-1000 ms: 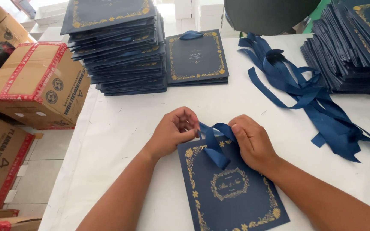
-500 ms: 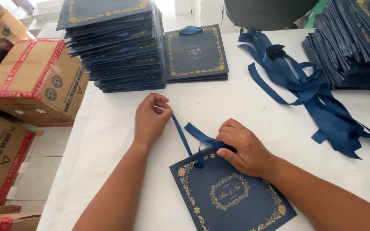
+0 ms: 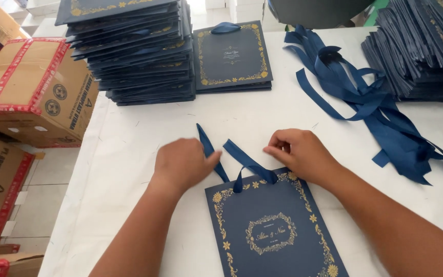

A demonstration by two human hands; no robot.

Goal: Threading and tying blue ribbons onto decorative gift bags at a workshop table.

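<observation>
Left hand (image 3: 183, 163) pinches one end of the blue ribbon (image 3: 242, 161); right hand (image 3: 301, 154) pinches the other end, both at the top edge of the navy card (image 3: 273, 231) lying flat on the white table (image 3: 129, 154). Beyond the card sit a card stack (image 3: 134, 51) and, to its right, a heap of loose ribbons (image 3: 365, 102).

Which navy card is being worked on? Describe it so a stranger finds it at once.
Start at the white table and look to its near edge, between the left hand and right hand. There lies a single navy card with a gold floral border. Unlike the stacked cards behind, it lies alone, its blue ribbon loose with both ends untied.
</observation>
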